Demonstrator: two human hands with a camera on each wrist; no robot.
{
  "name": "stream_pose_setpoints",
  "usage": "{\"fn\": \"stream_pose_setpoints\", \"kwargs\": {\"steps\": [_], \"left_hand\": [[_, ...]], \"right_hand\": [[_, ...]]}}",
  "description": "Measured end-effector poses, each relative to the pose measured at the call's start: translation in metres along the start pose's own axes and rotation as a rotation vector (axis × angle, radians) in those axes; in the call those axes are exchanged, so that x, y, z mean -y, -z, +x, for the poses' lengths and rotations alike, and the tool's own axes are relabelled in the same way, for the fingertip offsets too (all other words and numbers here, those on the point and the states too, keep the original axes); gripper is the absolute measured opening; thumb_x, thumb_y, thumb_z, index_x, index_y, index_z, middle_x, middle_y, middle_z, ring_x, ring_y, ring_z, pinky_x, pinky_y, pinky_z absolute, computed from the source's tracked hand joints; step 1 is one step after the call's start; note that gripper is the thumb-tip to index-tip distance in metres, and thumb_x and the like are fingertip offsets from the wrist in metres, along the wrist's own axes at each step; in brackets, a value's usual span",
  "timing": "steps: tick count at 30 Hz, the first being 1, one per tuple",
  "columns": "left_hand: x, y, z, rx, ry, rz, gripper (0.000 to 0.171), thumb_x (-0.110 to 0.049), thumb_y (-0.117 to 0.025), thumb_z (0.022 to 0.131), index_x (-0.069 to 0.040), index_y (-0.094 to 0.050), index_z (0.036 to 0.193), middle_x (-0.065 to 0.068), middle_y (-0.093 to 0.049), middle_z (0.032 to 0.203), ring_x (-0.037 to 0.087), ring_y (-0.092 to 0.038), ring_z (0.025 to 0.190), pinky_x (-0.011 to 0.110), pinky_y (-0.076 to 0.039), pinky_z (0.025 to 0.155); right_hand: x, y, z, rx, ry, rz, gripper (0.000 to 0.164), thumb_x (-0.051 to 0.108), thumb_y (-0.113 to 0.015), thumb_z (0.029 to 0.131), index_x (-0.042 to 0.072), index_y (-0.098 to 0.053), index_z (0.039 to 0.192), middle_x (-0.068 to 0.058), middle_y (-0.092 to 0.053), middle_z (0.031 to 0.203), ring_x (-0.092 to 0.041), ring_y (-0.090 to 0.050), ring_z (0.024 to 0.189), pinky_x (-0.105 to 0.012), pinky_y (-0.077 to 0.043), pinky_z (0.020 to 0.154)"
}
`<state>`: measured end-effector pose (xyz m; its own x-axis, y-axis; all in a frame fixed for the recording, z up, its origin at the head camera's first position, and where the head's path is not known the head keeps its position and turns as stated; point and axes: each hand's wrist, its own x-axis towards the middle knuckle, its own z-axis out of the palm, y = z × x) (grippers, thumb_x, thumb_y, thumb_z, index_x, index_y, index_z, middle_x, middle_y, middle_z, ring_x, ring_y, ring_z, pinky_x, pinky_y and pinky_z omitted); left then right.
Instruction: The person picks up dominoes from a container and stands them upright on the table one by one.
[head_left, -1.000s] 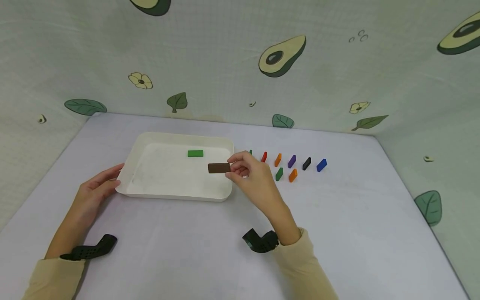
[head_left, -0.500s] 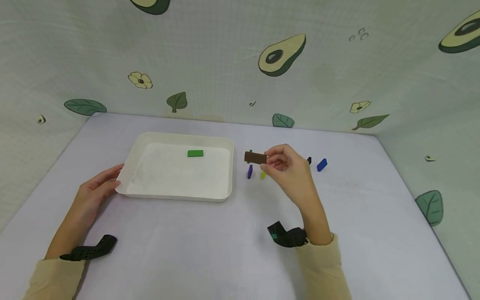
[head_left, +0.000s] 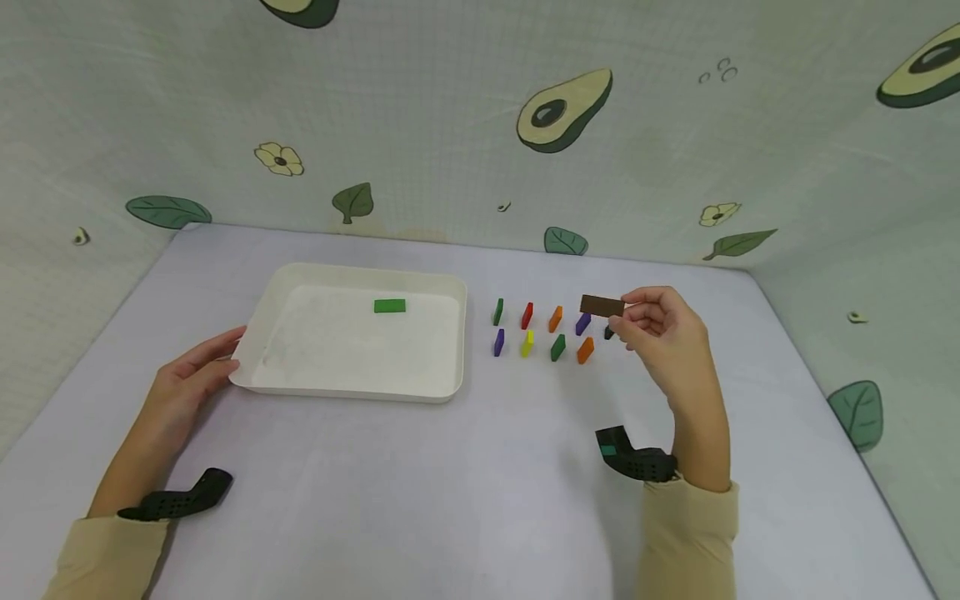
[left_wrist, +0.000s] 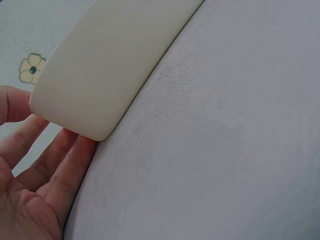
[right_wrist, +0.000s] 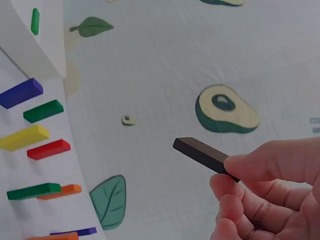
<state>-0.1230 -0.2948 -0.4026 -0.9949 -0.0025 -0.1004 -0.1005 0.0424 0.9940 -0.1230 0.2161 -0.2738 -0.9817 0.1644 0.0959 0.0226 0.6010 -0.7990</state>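
Note:
Pinched by one end between the thumb and fingers of my right hand (head_left: 663,337) is a brown domino block (head_left: 602,306). It is lifted above the table, over the right part of several standing coloured domino blocks; its free end points left. My left hand (head_left: 191,383) touches the left end of a white tray (head_left: 348,392) with its fingertips and thumb. In the left wrist view, extended fingers (left_wrist: 65,175) rest against the tray's outer wall. Inside the tray lies a green domino block (head_left: 390,306). A black block (head_left: 609,332) is partly hidden by the right hand.
Two rows of small blocks stand right of the tray, among them a red block (head_left: 527,315), a yellow block (head_left: 528,343) and an orange block (head_left: 586,350). Behind the white table (head_left: 420,500) hangs a cloth (head_left: 420,117) with avocado prints.
My right hand has carried the brown domino block rightward, from above the tray's right side to above the right end of the rows. The left hand and tray have stayed in place.

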Motion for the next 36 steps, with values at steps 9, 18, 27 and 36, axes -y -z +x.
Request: {"fn": "stream_pose_setpoints", "kwargs": {"steps": [9,18,27,36], "left_hand": [[0.0,0.002,0.0,0.008,0.002,-0.013,0.046,-0.016,-0.058,0.092,-0.015,-0.048,0.137,-0.016,-0.051,0.131,-0.01,-0.05,0.107,0.003,-0.042,0.081],[0.0,0.003,0.001,0.002,0.012,0.019,0.047,-0.019,-0.057,0.093,-0.015,-0.046,0.138,-0.015,-0.05,0.131,-0.01,-0.05,0.106,0.002,-0.042,0.081],[0.001,0.002,0.001,0.007,0.001,-0.004,0.048,-0.017,-0.058,0.092,-0.013,-0.045,0.138,-0.015,-0.051,0.13,-0.009,-0.051,0.107,0.003,-0.042,0.081],[0.0,0.002,0.0,-0.001,0.039,0.017,0.049,-0.02,-0.058,0.092,-0.016,-0.045,0.139,-0.012,-0.046,0.139,-0.012,-0.048,0.108,0.002,-0.041,0.082]], "right_hand": [[-0.026,0.017,0.006,-0.045,-0.098,-0.117,0.034,0.017,-0.057,0.09,0.002,-0.047,0.119,0.004,-0.052,0.083,-0.005,-0.049,0.067,-0.012,-0.045,0.058],[-0.045,0.024,0.011,0.012,-0.135,-0.168,0.038,0.02,-0.057,0.09,0.0,-0.046,0.12,0.007,-0.054,0.079,-0.005,-0.049,0.065,-0.018,-0.043,0.056],[-0.063,0.026,0.014,0.11,-0.165,-0.216,0.039,0.022,-0.057,0.091,-0.001,-0.046,0.121,-0.003,-0.057,0.086,-0.007,-0.051,0.065,-0.021,-0.044,0.058],[-0.073,0.018,0.019,0.252,-0.203,-0.233,0.041,0.018,-0.058,0.09,-0.003,-0.044,0.122,-0.01,-0.061,0.089,-0.019,-0.055,0.073,-0.028,-0.047,0.068]]}}
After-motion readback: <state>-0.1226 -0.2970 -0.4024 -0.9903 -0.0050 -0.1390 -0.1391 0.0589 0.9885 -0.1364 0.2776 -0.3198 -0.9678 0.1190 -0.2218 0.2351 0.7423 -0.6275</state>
